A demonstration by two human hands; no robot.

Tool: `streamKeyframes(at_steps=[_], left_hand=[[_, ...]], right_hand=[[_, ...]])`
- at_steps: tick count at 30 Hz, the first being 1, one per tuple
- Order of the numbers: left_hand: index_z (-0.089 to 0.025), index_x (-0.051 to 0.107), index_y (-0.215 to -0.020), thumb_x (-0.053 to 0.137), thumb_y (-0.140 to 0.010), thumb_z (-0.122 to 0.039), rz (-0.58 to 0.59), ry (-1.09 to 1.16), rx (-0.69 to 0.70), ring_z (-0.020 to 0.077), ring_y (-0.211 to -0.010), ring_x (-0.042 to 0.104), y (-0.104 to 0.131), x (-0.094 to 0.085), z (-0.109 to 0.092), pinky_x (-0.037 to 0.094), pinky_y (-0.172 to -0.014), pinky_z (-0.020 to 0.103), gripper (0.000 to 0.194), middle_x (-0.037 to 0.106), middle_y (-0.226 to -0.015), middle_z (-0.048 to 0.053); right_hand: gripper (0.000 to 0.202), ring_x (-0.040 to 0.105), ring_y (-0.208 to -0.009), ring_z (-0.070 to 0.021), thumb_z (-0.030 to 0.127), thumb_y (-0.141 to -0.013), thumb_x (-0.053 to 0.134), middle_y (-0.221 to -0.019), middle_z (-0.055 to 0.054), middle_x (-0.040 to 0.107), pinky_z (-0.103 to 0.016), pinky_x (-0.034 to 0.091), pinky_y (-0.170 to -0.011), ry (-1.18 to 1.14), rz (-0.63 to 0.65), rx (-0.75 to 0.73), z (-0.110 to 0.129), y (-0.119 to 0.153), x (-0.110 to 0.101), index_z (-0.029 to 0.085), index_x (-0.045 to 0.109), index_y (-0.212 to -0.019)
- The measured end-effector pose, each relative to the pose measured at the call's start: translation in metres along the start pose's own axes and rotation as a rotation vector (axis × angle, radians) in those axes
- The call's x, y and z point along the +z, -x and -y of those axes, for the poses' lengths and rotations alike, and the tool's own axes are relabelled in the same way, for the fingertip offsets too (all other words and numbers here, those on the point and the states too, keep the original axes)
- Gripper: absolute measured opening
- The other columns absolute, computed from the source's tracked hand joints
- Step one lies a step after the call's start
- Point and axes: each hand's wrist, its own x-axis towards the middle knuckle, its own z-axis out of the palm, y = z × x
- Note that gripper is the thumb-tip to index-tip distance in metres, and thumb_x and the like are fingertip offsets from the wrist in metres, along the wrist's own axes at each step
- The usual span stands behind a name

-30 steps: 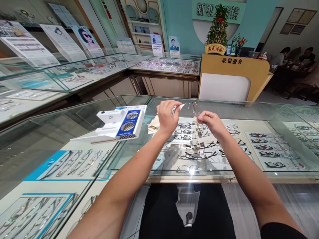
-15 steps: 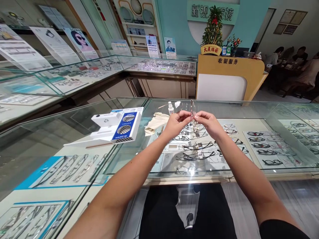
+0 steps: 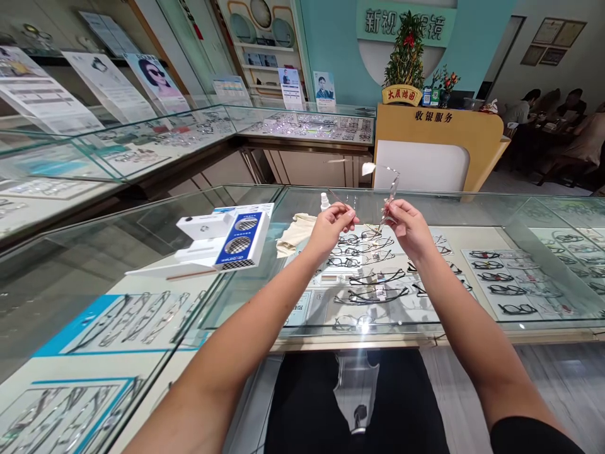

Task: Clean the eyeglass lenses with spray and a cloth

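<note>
Above the glass counter, my right hand (image 3: 407, 222) pinches a pair of thin-framed glasses (image 3: 394, 186), which stand up from the fingertips with a pale tip pointing left. My left hand (image 3: 333, 226) is apart from it, its fingers closed on a thin dark stick-like piece (image 3: 336, 197) that slants up to the left. Just behind the left hand stands a small white bottle (image 3: 324, 201), partly covered by the fingers. A cream cloth (image 3: 295, 233) lies crumpled on the glass, left of that hand.
A white and blue open box (image 3: 239, 239) sits on the counter (image 3: 246, 302) at the left. Rows of eyeglasses (image 3: 378, 279) lie under the glass. Beyond are a yellow desk (image 3: 484, 135) with a plant and several seated people at the far right.
My hands, together before, have moved apart. The glasses have shifted right and up with my right hand, and the thin piece now shows in my left hand.
</note>
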Motion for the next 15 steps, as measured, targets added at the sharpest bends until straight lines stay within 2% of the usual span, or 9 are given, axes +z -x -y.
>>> streamKeyframes(at_steps=[3, 5, 7, 9, 10, 12, 14, 15], left_hand=[[-0.019, 0.06, -0.085, 0.092, -0.063, -0.047, -0.042, 0.109, -0.111, 0.0084, -0.064, 0.058, -0.002, -0.001, 0.0, 0.046, -0.065, 0.023, 0.048, 0.07, -0.078, 0.0], [-0.019, 0.06, -0.087, 0.092, -0.064, -0.047, -0.024, 0.118, -0.142, 0.0089, -0.066, 0.058, -0.002, -0.001, 0.001, 0.046, -0.066, 0.024, 0.048, 0.07, -0.081, 0.001], [-0.019, 0.062, -0.087, 0.088, -0.068, -0.051, 0.044, 0.049, -0.139, 0.0094, -0.062, 0.053, -0.002, -0.002, 0.004, 0.041, -0.061, 0.025, 0.046, 0.069, -0.079, 0.002], [-0.019, 0.063, -0.084, 0.081, -0.076, -0.054, 0.074, -0.094, -0.071, 0.0102, -0.057, 0.045, -0.002, -0.005, 0.007, 0.034, -0.057, 0.027, 0.04, 0.062, -0.07, 0.0], [-0.02, 0.062, -0.082, 0.077, -0.08, -0.053, 0.035, -0.188, -0.003, 0.0108, -0.056, 0.041, -0.003, -0.008, 0.009, 0.032, -0.057, 0.029, 0.036, 0.056, -0.066, -0.002], [-0.021, 0.06, -0.08, 0.073, -0.084, -0.044, -0.151, -0.4, 0.182, 0.0131, -0.06, 0.041, -0.006, -0.016, 0.013, 0.034, -0.061, 0.03, 0.027, 0.049, -0.066, -0.003], [-0.022, 0.059, -0.087, 0.073, -0.084, -0.033, -0.379, -0.587, 0.346, 0.0166, -0.074, 0.05, -0.012, -0.028, 0.018, 0.043, -0.073, 0.033, 0.018, 0.054, -0.079, 0.0], [-0.023, 0.06, -0.095, 0.073, -0.083, -0.029, -0.458, -0.653, 0.386, 0.019, -0.084, 0.055, -0.015, -0.034, 0.021, 0.046, -0.082, 0.035, 0.019, 0.059, -0.089, 0.002]], right_hand=[[0.04, 0.063, -0.083, -0.0114, 0.04, -0.054, 0.103, -0.09, 0.006, 0.075, -0.025, 0.049, -0.076, -0.096, -0.039, -0.035, 0.001, -0.004, -0.004, 0.026, 0.07, -0.074], [0.039, 0.064, -0.083, -0.0113, 0.039, -0.058, 0.102, -0.09, 0.006, 0.075, -0.025, 0.051, -0.077, -0.118, -0.033, -0.045, 0.001, -0.005, -0.005, 0.026, 0.069, -0.076], [0.037, 0.065, -0.082, -0.0108, 0.039, -0.062, 0.1, -0.089, 0.006, 0.074, -0.025, 0.053, -0.076, -0.124, -0.002, -0.047, 0.004, -0.004, -0.006, 0.026, 0.069, -0.077], [0.035, 0.066, -0.082, -0.0103, 0.04, -0.064, 0.1, -0.089, 0.006, 0.074, -0.024, 0.054, -0.076, -0.141, 0.028, -0.049, 0.009, -0.002, -0.007, 0.026, 0.07, -0.078], [0.034, 0.067, -0.083, -0.01, 0.04, -0.065, 0.1, -0.09, 0.006, 0.075, -0.024, 0.055, -0.076, -0.153, 0.041, -0.05, 0.013, 0.0, -0.007, 0.027, 0.071, -0.078], [0.033, 0.069, -0.086, -0.0102, 0.039, -0.066, 0.099, -0.093, 0.006, 0.076, -0.024, 0.057, -0.079, -0.173, 0.066, -0.06, 0.022, 0.004, -0.007, 0.027, 0.072, -0.078], [0.032, 0.071, -0.091, -0.0113, 0.039, -0.067, 0.098, -0.096, 0.005, 0.077, -0.025, 0.059, -0.083, -0.156, 0.103, -0.069, 0.029, 0.008, -0.007, 0.027, 0.071, -0.077], [0.032, 0.071, -0.093, -0.012, 0.04, -0.067, 0.098, -0.098, 0.004, 0.077, -0.026, 0.059, -0.085, -0.137, 0.119, -0.076, 0.031, 0.009, -0.006, 0.027, 0.07, -0.076]])
